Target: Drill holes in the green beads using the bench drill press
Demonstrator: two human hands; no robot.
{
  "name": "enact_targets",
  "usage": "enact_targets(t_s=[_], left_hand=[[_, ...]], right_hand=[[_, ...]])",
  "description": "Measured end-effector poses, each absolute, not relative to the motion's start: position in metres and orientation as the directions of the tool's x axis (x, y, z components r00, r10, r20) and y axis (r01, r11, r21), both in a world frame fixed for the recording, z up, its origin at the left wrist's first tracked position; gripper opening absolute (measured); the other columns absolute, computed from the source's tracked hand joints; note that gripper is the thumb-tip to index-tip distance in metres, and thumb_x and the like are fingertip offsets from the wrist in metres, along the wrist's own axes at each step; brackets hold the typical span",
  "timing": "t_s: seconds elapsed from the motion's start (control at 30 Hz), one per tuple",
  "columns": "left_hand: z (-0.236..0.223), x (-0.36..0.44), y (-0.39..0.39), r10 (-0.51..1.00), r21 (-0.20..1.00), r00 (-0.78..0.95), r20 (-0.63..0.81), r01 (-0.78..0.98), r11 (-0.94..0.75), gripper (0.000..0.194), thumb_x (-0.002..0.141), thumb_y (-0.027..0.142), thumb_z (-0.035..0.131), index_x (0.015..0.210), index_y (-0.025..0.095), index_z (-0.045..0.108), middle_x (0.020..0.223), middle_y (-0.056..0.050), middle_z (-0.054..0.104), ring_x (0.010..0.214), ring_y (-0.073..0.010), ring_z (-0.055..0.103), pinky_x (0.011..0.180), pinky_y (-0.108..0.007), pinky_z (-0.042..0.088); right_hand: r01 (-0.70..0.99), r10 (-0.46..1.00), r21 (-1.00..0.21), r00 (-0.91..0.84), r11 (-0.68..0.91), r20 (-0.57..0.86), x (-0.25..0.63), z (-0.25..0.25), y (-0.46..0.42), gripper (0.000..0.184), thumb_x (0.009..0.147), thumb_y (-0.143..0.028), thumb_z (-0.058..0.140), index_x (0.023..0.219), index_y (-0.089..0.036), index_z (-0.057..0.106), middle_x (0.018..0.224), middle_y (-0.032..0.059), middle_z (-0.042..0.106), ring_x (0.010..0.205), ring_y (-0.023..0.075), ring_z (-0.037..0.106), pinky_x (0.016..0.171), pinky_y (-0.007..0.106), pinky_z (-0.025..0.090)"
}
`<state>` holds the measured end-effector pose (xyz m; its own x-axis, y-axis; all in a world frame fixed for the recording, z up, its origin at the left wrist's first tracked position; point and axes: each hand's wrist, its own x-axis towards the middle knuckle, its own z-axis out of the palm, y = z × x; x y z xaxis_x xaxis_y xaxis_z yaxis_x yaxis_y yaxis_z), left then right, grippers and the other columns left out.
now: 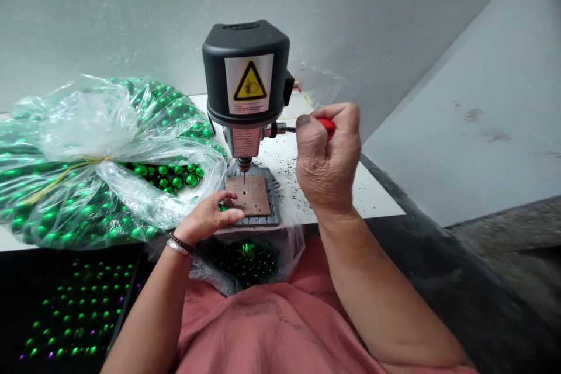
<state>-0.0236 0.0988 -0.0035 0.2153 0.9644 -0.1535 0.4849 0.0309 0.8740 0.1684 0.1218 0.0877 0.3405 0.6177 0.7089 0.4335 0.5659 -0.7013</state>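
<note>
Left hand (205, 219) lay open, fingers (230, 217) flat on brown pad (248, 194) under bench drill (245, 70). Right hand (326, 160) fisted shut on red lever grip (326, 125), 3 o'clock. Bagged green beads (170, 177) at 9 o'clock.

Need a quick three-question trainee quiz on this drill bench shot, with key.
1. Which hand grips the red-handled lever on the side of the bench drill?
2. True or false: the left hand touches the brown square pad beneath the drill bit.
3. What colour are the shiny balls in the clear plastic bag?

Key: 1. The right hand. 2. True. 3. Green.
</note>
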Motion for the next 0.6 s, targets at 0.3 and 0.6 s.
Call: enact_targets(t_s=[0.3, 0.6], left_hand=[[-0.021, -0.017, 0.109, 0.963, 0.934, 0.082, -0.255, -0.238, 0.268, 0.033, 0.058, 0.018, 0.056, 0.091, 0.017, 0.057, 0.070, 0.001, 0.057, 0.071, -0.0125, 0.058, 0.077, -0.034, 0.049], [-0.025, -0.010, 0.116, 0.996, 0.798, -0.064, 0.058, 0.603, -0.008, 0.042, 0.075, 0.030, 0.056, 0.112, 0.011, 0.058, 0.116, -0.014, 0.058, 0.112, -0.0260, 0.051, 0.100, -0.042, 0.037]], right_hand=[[0.418, 0.635, -0.708, 0.323, 0.569, 0.702, 0.170, 0.087, 0.123, 0.016, 0.080, -0.035, 0.048, 0.076, -0.021, 0.041, 0.068, -0.0040, 0.042, 0.058, 0.0045, 0.038, 0.053, 0.019, 0.037], [0.399, 0.653, -0.717, 0.307, 0.572, 0.692, 0.172, 0.085, 0.122, 0.019, 0.080, -0.038, 0.049, 0.078, -0.020, 0.042, 0.070, -0.0043, 0.044, 0.058, 0.0032, 0.040, 0.052, 0.018, 0.038]])
